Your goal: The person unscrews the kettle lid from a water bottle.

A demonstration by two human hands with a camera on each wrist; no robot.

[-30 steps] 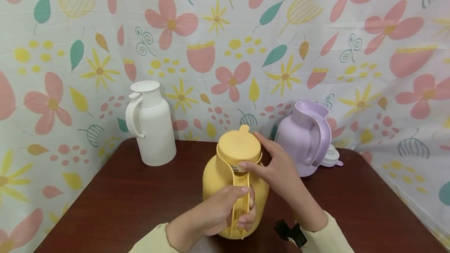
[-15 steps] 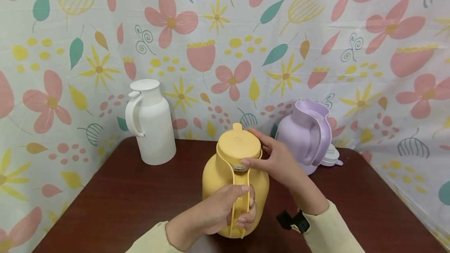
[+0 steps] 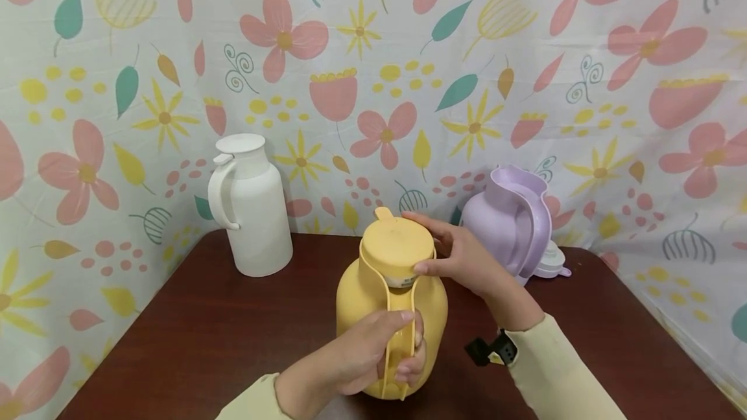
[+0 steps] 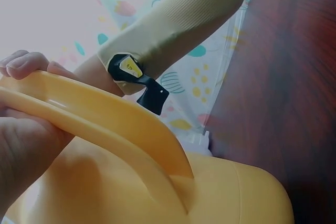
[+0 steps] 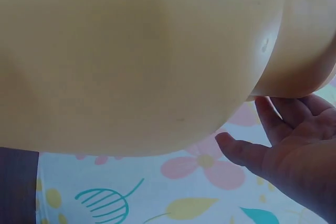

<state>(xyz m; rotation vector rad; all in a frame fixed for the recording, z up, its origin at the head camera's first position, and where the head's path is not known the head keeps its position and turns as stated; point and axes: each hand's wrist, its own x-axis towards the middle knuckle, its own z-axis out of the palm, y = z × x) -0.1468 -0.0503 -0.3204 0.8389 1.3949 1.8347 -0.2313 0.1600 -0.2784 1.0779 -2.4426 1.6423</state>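
Observation:
A yellow thermos jug [image 3: 357, 297] stands upright on the table in the head view. Its round lid [image 3: 397, 244] sits in the top, the small tab [image 3: 383, 212] directed to the far left. My left hand [image 3: 370, 347] grips the jug's handle [image 3: 401, 349], which also fills much of the left wrist view [image 4: 113, 116]. At the lid's right side, my right hand [image 3: 467, 256] holds it with the thumb on the near edge and fingers on the far edge. In the right wrist view the jug's body [image 5: 136, 66] hides most of the lid.
A white thermos jug [image 3: 259, 212] stands at the back left. Behind my right hand is a lilac jug [image 3: 496, 225] with an uncovered top, and a white lid [image 3: 550, 260] lies beside it. A floral curtain [image 3: 350, 89] hangs behind the dark table [image 3: 233, 336].
The lid has turned counterclockwise, its tab swinging from the right to the far left. My right hand has shifted with it around the rim; my left hand stays on the handle.

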